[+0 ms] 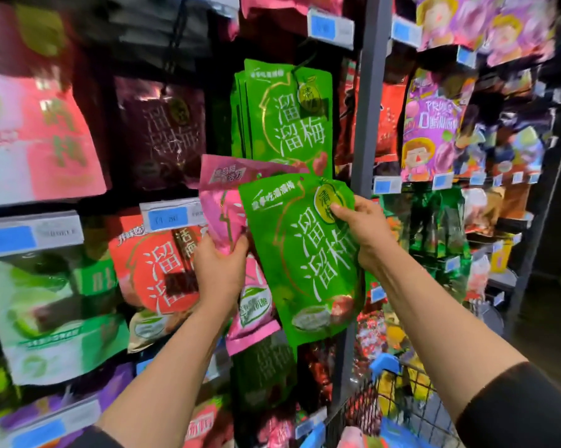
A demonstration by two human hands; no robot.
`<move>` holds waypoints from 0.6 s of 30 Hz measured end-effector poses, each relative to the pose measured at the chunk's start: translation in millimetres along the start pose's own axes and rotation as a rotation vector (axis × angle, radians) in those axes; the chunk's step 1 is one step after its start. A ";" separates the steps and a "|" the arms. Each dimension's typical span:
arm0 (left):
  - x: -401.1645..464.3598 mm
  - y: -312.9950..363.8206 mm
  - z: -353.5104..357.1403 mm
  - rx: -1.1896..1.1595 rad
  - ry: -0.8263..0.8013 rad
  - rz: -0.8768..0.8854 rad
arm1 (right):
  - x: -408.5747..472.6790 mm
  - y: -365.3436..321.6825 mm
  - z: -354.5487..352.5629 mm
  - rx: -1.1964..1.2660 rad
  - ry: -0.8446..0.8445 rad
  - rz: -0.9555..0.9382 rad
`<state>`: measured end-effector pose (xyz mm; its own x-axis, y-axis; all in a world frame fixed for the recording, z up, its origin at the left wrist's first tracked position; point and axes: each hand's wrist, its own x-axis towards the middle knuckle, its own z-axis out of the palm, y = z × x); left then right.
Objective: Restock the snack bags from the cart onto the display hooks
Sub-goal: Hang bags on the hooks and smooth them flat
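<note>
My right hand (364, 232) pinches a green snack bag (300, 270) near its top right corner, thumb on the yellow-green seal. The bag hangs tilted just below a row of matching green bags (285, 114) on a display hook. My left hand (219, 268) grips a pink snack bag (222, 202) around its middle, crumpling it; the pink bag lies partly behind the green one. The hook's tip is hidden behind the hanging bags.
A wire cart (398, 405) with a blue handle corner stands at the lower right, holding more bags. Hooks all around carry maroon (163, 130), red (153, 266), pink and purple bags. A grey upright post (368, 101) splits the display sections.
</note>
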<state>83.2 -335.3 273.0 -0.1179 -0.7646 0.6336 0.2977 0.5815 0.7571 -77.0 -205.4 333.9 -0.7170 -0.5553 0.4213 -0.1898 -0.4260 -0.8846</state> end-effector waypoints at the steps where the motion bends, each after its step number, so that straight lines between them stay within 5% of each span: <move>1: 2.0 1.1 -2.1 -0.025 0.045 0.003 | 3.4 -2.1 0.8 0.020 0.087 0.007; 4: 4.1 16.7 -5.3 -0.036 0.082 0.011 | 8.3 -2.1 5.7 0.023 0.191 0.036; 8: 4.1 32.5 -2.9 -0.019 -0.093 0.025 | -0.7 2.5 25.4 -0.084 0.182 -0.021; 18: 21.9 23.5 -23.4 -0.092 -0.134 -0.059 | 0.9 -33.4 20.8 0.199 -0.310 0.140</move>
<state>109.8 -344.9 300.9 -0.2616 -0.7491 0.6086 0.3716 0.5038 0.7798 -57.3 -206.5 367.9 -0.4842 -0.7945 0.3666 0.0510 -0.4439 -0.8946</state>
